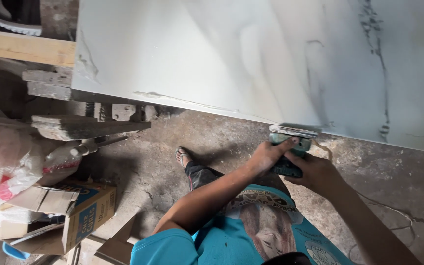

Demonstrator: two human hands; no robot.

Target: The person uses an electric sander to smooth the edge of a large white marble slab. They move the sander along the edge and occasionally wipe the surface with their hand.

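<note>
A large white marble-look slab (251, 59) fills the upper part of the view, its near edge running from the left down to the right. Both my hands hold a teal power tool (290, 152) against that near edge. My left hand (267, 154) grips the tool's front, fingers over its top. My right hand (315, 172) clasps the tool's rear body from the right. The tool's flat guard (293, 130) touches the slab's edge. My foot in a sandal (185, 157) rests on the rough concrete floor below.
Wooden planks (25, 48) and stone offcuts (82, 126) lie at the left. White plastic bags (11, 162) and a cardboard box (87, 216) sit at the lower left. A thin cable (393, 211) trails over the cracked concrete floor (158, 181) at the right.
</note>
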